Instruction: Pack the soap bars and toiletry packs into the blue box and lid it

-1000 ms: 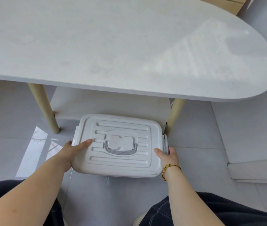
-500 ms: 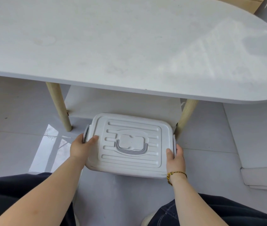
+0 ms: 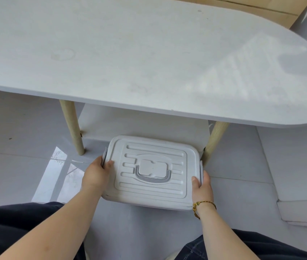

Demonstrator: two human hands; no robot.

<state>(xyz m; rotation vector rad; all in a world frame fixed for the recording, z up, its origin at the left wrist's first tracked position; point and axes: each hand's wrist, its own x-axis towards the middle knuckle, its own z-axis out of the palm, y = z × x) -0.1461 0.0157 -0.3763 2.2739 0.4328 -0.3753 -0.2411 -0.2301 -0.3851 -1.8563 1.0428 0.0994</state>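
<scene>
A pale lidded storage box with a ribbed lid and a grey folding handle sits low, partly under the white table, in front of the lower shelf. My left hand grips its left side at the clip, thumb on the lid. My right hand, with a braided bracelet at the wrist, grips the right side at the other clip, thumb on the lid. The lid is on. No soap bars or toiletry packs are in view; the box's inside is hidden.
The white oval table top overhangs the box. Two pale wooden legs flank it, with a white lower shelf behind. Grey tiled floor lies around; my knees in dark trousers are at the bottom.
Both hands have slid from the lid's near corners to the side clips. The camera has shifted, so the box now sits more to the right in the view.
</scene>
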